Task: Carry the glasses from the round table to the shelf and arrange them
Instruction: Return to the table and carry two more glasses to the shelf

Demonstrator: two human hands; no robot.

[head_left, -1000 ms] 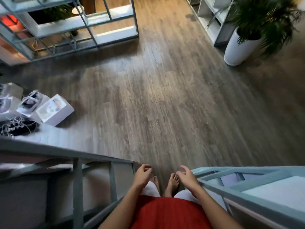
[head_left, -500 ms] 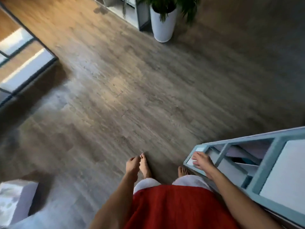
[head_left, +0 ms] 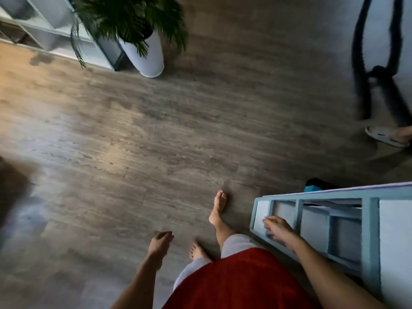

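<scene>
No glasses and no round table are in view. My left hand (head_left: 160, 241) hangs by my side over the wooden floor, fingers loosely curled, holding nothing. My right hand (head_left: 277, 229) swings in front of the pale blue shelf (head_left: 370, 219) at the lower right, fingers apart and empty; whether it touches the frame I cannot tell. My bare feet are mid-step on the floor between the two hands.
A potted palm in a tall white pot (head_left: 145, 56) stands at the top left beside another white shelf unit (head_left: 55, 25). Another person's foot in a pale slipper (head_left: 388, 137) and dark tripod-like legs (head_left: 379, 70) are at the right edge.
The view has swung to the right as I walk. The plant has shifted left and nearer, the blue shelf has come closer on my right, and the slippered foot has come into view.
</scene>
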